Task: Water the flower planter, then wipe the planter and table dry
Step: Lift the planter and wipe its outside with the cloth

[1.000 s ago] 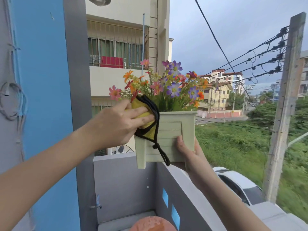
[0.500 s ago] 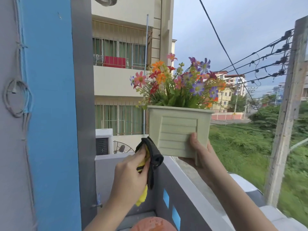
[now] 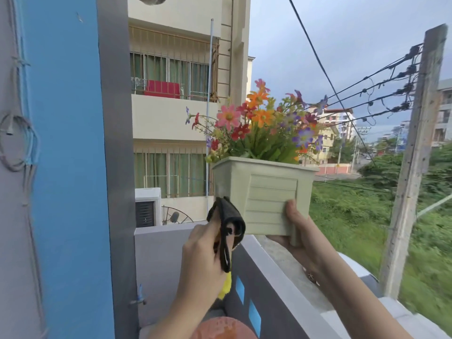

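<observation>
A pale green square planter (image 3: 264, 192) full of colourful artificial flowers (image 3: 259, 126) is held up in the air above the balcony wall. My right hand (image 3: 300, 231) grips its lower right corner from below, thumb on the ribbed front. My left hand (image 3: 203, 255) grips a bunched black-and-yellow cloth (image 3: 228, 228), whose top touches the planter's lower left edge. No table is in view.
A grey balcony parapet (image 3: 281, 277) with blue inset squares runs below the planter. A blue and grey pillar (image 3: 73, 167) stands at left. An orange round object (image 3: 222, 329) sits at the bottom edge. Beyond are buildings, power lines and a concrete pole (image 3: 413, 167).
My left hand with the cloth dropped from the planter's upper left rim to its lower left corner. The planter shifted right and its front turned slightly.
</observation>
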